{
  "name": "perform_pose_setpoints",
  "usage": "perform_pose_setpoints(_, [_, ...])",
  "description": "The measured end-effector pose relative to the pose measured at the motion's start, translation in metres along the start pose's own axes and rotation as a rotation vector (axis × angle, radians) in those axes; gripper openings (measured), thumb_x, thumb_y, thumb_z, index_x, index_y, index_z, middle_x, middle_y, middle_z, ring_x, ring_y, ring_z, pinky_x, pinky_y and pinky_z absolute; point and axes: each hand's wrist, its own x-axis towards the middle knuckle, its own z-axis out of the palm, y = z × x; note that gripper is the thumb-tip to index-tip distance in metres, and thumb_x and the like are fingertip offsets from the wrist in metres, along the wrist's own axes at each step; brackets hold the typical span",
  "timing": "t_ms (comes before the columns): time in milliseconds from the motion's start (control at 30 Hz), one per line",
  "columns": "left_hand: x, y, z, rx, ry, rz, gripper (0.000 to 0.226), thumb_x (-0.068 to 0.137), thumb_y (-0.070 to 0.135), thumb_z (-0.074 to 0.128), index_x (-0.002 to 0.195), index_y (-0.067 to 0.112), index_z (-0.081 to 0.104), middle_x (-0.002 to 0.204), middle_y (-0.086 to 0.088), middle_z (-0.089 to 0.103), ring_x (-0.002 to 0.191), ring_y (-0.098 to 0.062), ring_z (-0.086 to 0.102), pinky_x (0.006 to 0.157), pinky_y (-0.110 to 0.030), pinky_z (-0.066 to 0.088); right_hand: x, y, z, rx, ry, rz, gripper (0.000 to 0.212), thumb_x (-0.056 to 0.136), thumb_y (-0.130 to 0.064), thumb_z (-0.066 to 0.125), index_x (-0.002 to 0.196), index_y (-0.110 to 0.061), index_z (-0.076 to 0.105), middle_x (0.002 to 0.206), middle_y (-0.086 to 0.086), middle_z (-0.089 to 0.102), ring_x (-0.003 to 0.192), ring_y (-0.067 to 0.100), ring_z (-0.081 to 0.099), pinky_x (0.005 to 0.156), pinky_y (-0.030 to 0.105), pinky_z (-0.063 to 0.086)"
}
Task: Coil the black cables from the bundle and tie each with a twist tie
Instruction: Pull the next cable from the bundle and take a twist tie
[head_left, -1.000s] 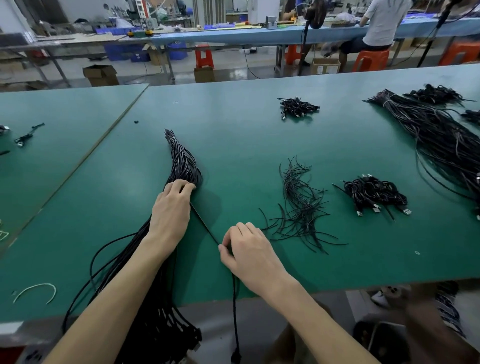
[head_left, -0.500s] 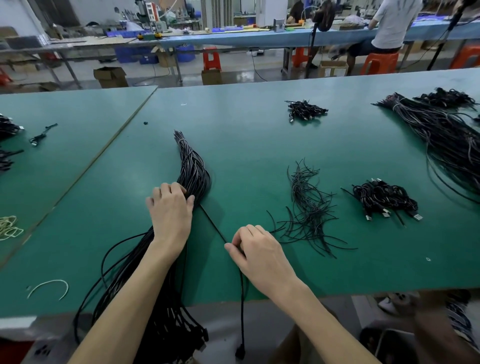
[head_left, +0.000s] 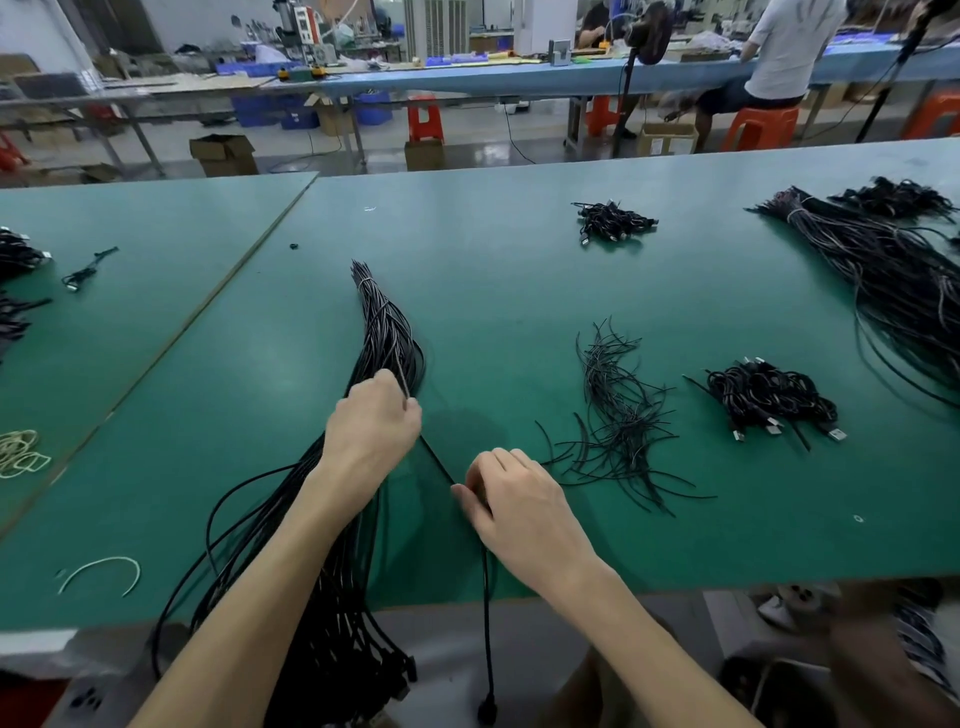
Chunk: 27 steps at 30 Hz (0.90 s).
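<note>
One cable: left hand pinches it at the single bundle; right hand pinches it too.

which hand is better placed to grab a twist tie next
Right, probably: the right hand sits just beside the tie pile, pinching one cable, while the left hand holds the bundle farther away.

No text, label, brand or number can be read anywhere. Any marks on the cardboard boxes on the far floor are too small and blurred to make out.
</note>
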Motion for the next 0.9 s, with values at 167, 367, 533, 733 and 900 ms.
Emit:
perform_pose_setpoints(167, [-0.022,0.025,-0.007,-0.201,-0.31,0.187,0.016,0.088,0.028,0.07,0.076,0.023,0.061,0.071,0.009,0.064,0.064,-0.01,0.057,0.057,-0.026,0.041,0.006,0.009,-0.008,0.536,-0.018,0.238,0.036,0.111,-0.035,0.043,0.086,-0.022,0.065,0.078,-0.008,0.064,0.071,0.011,0.055,0.07,0.036,0.045])
perform_pose_setpoints(367, [-0.045,0.036,-0.002,-0.357,-0.547,0.46,0.013,0.088,0.021,0.079,0.088,0.013,0.068,0.075,0.005,0.067,0.065,-0.006,0.056,0.064,-0.023,0.048,0.009,0.017,-0.016,0.84,0.113,0.348,0.036,0.108,-0.035,0.05,0.088,-0.017,0.073,0.082,-0.004,0.074,0.079,0.008,0.066,0.076,0.029,0.053])
perform_pose_setpoints(533, [-0.035,0.014,-0.016,-0.285,-0.75,0.371,0.017,0.095,0.022,0.072,0.082,0.011,0.069,0.069,-0.001,0.072,0.059,-0.015,0.065,0.06,-0.028,0.053,0.004,0.02,-0.019,0.886,0.236,0.436,0.028,0.106,-0.03,0.056,0.086,-0.017,0.07,0.071,-0.009,0.066,0.066,0.004,0.056,0.065,0.023,0.047])
perform_pose_setpoints(733, [-0.027,-0.01,-0.042,-0.55,-1.096,0.446,0.036,0.11,0.031,0.05,0.092,0.009,0.071,0.072,-0.01,0.069,0.053,-0.022,0.063,0.058,-0.027,0.053,0.005,0.018,-0.022,0.998,0.43,0.543,0.036,0.11,-0.032,0.046,0.086,-0.011,0.062,0.062,-0.014,0.054,0.059,0.004,0.046,0.057,0.022,0.041])
perform_pose_setpoints(900, [-0.025,0.016,-0.026,-0.886,-0.928,0.474,0.033,0.11,0.029,0.049,0.093,0.005,0.064,0.069,-0.009,0.062,0.039,-0.013,0.05,0.036,-0.018,0.034,0.006,0.019,-0.021,1.057,0.457,0.569,0.046,0.11,-0.044,0.038,0.09,-0.015,0.067,0.069,-0.008,0.064,0.065,0.005,0.056,0.06,0.021,0.047])
